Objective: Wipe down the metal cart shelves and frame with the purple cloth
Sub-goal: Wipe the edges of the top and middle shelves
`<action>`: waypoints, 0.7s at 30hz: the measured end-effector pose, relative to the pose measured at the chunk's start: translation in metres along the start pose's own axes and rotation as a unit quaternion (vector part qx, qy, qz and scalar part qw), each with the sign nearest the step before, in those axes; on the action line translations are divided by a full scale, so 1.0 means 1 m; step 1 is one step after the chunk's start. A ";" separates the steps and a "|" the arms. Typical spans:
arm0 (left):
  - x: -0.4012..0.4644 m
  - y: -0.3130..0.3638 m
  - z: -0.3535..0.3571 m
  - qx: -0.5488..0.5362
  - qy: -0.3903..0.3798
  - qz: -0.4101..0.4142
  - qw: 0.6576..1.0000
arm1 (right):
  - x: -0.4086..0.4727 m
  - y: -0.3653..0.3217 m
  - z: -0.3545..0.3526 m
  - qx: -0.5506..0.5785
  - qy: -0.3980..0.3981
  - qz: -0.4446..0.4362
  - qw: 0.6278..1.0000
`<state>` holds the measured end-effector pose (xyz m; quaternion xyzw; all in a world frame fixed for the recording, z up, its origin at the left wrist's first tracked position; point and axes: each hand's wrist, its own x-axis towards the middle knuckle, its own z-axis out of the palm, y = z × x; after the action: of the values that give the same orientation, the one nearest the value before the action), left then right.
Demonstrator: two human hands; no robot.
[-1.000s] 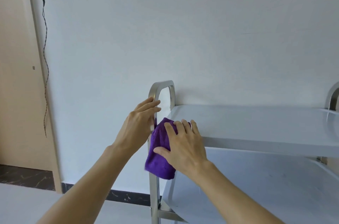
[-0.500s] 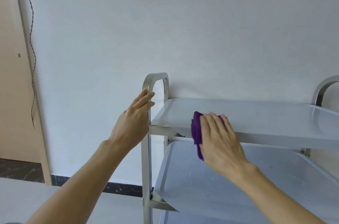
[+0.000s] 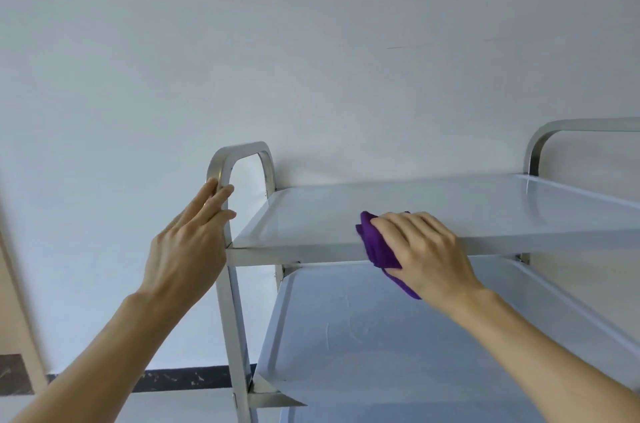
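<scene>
Head view: right hand (image 3: 427, 251) presses the purple cloth (image 3: 379, 246) against the front edge of the cart's top shelf (image 3: 450, 204), fingers curled over it, cloth bunched under the palm. Left of it, the left hand (image 3: 188, 246) rests straight-fingered on the upright post (image 3: 232, 301) below the handle (image 3: 239, 152). Beneath the cloth lies the lower shelf (image 3: 381, 353).

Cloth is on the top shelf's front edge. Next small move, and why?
Probably slide the right hand and purple cloth further right along the top shelf front edge: the cloth wraps that lip near its left half, bare edge lies to the right, and the left hand rests on the frame post.
</scene>
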<state>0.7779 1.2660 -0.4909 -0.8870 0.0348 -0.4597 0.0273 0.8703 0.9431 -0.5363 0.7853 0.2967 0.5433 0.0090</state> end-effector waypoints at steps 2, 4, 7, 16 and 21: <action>0.001 0.000 0.003 0.023 0.022 0.017 0.999 | -0.024 0.041 -0.011 -0.009 0.019 0.030 0.999; 0.003 0.005 0.006 0.068 0.031 0.025 0.997 | -0.039 0.063 -0.020 -0.011 0.026 0.061 0.998; 0.013 0.031 0.009 0.075 0.018 -0.006 0.997 | -0.035 0.057 -0.021 -0.018 0.037 0.075 0.996; 0.055 0.179 0.051 -0.132 -0.078 0.113 0.982 | -0.035 0.053 -0.019 -0.016 -0.057 0.084 0.995; 0.064 0.200 0.077 -0.124 -0.201 0.076 0.969 | -0.056 0.107 -0.038 -0.009 -0.094 0.087 0.992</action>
<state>0.8704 1.0623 -0.4996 -0.9522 0.1529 -0.2611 -0.0414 0.8730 0.8169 -0.5318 0.8554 0.2202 0.4689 -0.0030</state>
